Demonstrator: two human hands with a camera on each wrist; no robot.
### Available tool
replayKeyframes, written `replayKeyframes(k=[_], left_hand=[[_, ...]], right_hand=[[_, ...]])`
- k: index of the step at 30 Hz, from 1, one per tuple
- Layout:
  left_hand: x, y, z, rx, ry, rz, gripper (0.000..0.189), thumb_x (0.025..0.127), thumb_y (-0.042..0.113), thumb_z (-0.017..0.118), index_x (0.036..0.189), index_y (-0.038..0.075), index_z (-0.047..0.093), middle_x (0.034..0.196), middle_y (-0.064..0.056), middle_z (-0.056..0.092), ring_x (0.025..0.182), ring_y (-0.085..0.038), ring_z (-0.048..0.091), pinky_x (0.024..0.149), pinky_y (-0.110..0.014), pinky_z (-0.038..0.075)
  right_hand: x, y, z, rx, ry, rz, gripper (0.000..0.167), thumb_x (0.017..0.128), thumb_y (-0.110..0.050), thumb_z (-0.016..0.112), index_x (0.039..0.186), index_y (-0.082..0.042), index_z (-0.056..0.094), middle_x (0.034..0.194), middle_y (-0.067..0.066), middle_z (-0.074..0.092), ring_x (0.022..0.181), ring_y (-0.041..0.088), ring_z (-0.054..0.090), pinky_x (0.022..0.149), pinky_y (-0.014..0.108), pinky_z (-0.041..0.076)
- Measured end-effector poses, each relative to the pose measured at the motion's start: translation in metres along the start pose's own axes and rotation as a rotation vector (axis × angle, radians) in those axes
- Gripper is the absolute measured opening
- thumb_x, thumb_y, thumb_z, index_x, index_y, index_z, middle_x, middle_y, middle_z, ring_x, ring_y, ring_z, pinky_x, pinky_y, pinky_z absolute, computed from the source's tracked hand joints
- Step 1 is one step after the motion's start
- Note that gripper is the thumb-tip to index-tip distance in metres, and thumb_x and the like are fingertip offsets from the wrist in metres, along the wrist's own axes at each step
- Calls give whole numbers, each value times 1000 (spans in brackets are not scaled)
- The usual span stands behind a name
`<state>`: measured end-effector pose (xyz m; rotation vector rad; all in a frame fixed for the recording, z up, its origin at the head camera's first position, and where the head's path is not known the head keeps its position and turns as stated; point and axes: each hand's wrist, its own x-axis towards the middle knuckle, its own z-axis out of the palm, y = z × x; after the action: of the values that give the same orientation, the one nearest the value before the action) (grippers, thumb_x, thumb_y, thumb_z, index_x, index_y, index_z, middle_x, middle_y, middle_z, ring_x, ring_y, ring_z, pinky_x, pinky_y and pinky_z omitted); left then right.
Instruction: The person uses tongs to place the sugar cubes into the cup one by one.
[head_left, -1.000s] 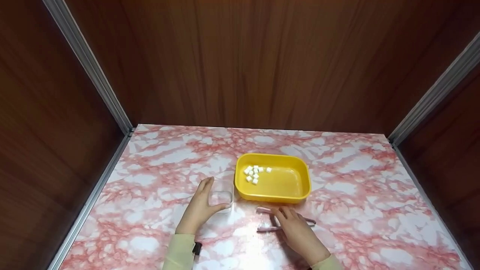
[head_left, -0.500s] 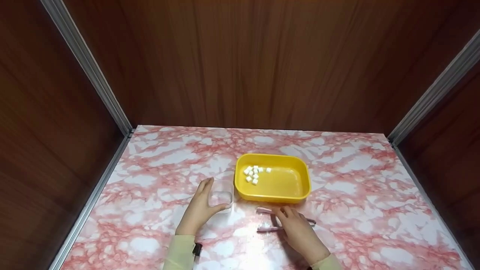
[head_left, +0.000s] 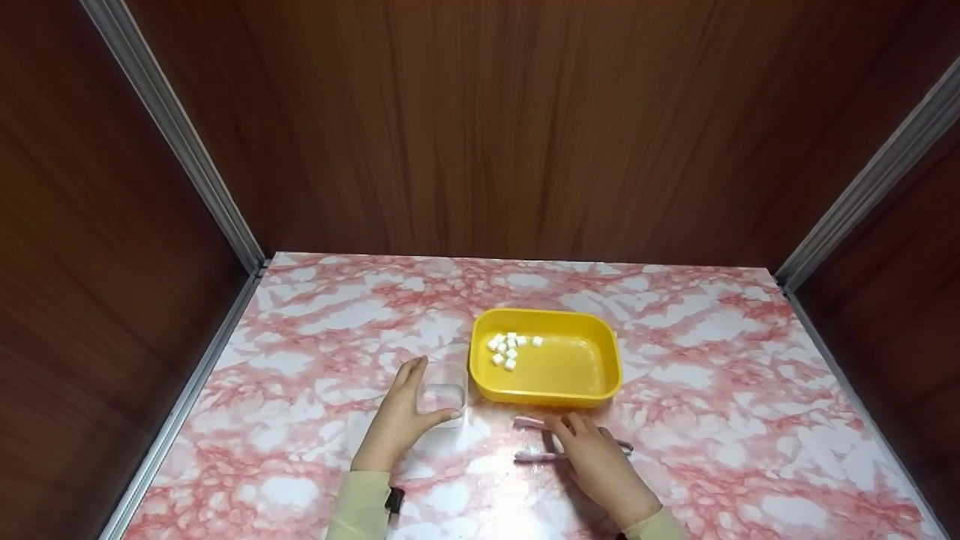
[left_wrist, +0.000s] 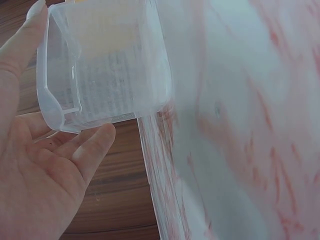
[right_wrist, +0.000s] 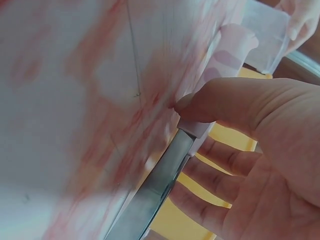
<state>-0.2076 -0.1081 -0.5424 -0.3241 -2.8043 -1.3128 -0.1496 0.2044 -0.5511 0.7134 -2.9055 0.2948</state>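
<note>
Tongs in right fingers; left fingers hold container.

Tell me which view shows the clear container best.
The left wrist view. There the clear container appears close up and largest, its walls plain, though the picture's top edge crops it. The head view shows it small, from above, partly covered by the left hand; the right wrist view shows it small, near the upper right corner.

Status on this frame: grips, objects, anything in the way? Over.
Left grip on box. Right grip on tongs, spread open. Cubes in tray, left end. Possible obstacle: near wall, between tongs and cubes.
</note>
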Motion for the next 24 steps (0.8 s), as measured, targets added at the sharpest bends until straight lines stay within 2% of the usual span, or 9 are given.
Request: replayKeyframes(k=[4, 10, 18, 22, 24], left_hand=[[0, 0, 0, 2, -3, -4, 101, 73, 50, 78, 151, 10, 27, 153, -10, 26, 134, -29, 34, 105, -46, 36], [-2, 0, -1, -17, -18, -20, 102, 73, 51, 78, 152, 12, 26, 154, -9, 24, 134, -30, 35, 103, -48, 38], [-1, 0, 0, -27, -13, -15, 101, 73, 48, 79, 152, 11, 26, 153, -10, 25, 134, -30, 35, 104, -47, 37], [-1, 1, 0, -40, -14, -25, 102, 73, 48, 79, 152, 12, 25, 154, -10, 24, 134, -30, 34, 104, -47, 36], [-1, 1, 0, -43, -15, -29, 103, 73, 48, 79, 152, 11, 25, 154, -10, 24, 134, -30, 34, 104, -47, 36]], right_hand=[[-1, 0, 0, -11, 9, -12, 55, 77, 9, 69, 124, -15, 54, 101, 6, 53, 96, 27, 55, 66, 44, 48], [-1, 1, -2, 3, 0, -19, 58, 71, 5, 77, 120, -14, 53, 100, 6, 53, 94, 26, 55, 63, 42, 47], [-1, 4, -4, 33, -58, -1, 66, 65, -1, 86, 120, -15, 53, 103, 8, 54, 93, 29, 57, 66, 49, 49], [-1, 5, -5, 65, -94, 19, 67, 64, -1, 86, 120, -15, 53, 103, 8, 53, 94, 30, 55, 67, 50, 48], [-1, 5, -5, 82, -86, 17, 66, 64, 0, 85, 120, -15, 53, 104, 7, 54, 96, 29, 55, 67, 50, 48]])
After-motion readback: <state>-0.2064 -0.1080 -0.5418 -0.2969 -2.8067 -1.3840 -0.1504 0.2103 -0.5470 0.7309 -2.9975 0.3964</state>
